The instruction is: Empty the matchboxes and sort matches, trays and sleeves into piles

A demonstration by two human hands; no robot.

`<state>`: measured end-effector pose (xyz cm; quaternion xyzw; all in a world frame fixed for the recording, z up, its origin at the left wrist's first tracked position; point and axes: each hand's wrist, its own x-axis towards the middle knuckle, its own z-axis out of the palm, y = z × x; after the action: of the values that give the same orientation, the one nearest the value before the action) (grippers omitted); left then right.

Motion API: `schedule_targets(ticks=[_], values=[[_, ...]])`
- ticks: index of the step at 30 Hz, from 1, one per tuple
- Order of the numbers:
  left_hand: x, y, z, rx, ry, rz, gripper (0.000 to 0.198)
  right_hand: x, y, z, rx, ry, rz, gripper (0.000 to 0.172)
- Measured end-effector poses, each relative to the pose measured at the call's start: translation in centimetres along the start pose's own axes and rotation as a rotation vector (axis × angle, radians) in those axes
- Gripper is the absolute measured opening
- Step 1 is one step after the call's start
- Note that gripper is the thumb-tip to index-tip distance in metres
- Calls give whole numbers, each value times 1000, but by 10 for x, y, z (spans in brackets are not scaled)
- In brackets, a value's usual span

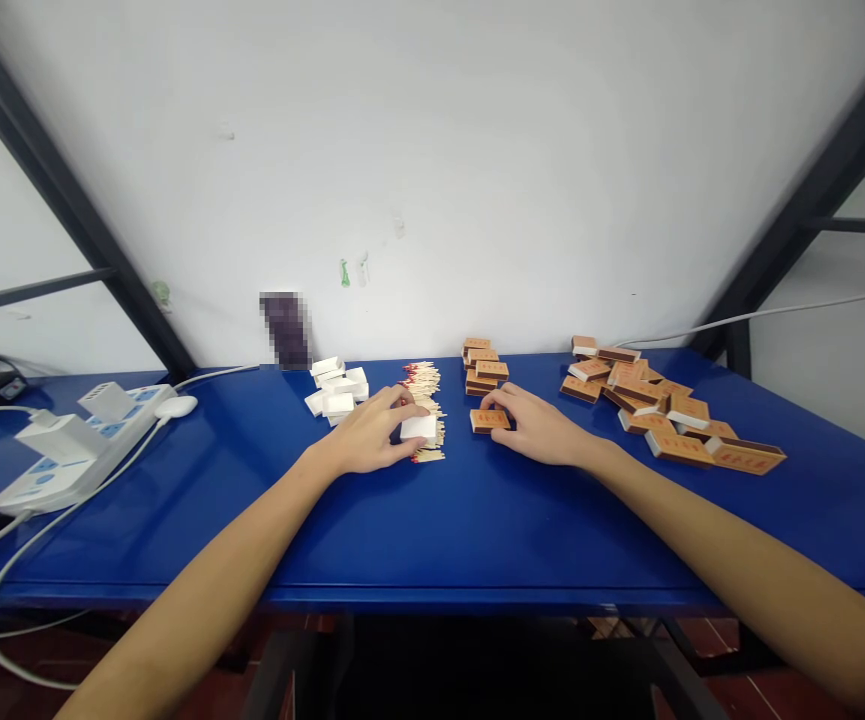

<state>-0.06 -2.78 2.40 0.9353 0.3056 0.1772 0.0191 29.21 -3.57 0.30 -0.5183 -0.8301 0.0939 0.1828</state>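
Observation:
My left hand [376, 432] has its thumb and fingers closed on a white matchbox tray [418, 430], which sits over a row of loose matches [423, 382] with red heads pointing left. My right hand [531, 425] grips an orange matchbox [486, 421] lying flat on the blue table. Just behind it, several orange matchboxes [483, 372] form a low stack. White matchbox trays [338, 385] are heaped beyond my left hand. Whether the gripped matchbox has a tray inside, I cannot tell.
More orange matchboxes [638, 390] lie in a loose heap at the right of the blue table [477, 530]. A white power strip [79, 450] with plugs and cables is on the left. A pixelated dark object [287, 330] leans at the white wall [462, 180].

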Motion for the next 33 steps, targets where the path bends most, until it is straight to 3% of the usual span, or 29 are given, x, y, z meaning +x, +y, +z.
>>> schedule_targets(ticks=[19, 24, 29, 33], values=[[2, 0, 4, -63, 75, -27, 39, 0, 1, 1, -29, 8, 3, 32], [3, -6, 4, -82, 193, -49, 39, 2, 3, 5, -59, 74, -9, 39], [1, -23, -1, 123, 386, -187, 37, 6, 9, 10, -89, 156, -63, 34], [-4, -40, -7, 392, 399, -338, 36, 9, 13, 12, -198, 220, -83, 27]])
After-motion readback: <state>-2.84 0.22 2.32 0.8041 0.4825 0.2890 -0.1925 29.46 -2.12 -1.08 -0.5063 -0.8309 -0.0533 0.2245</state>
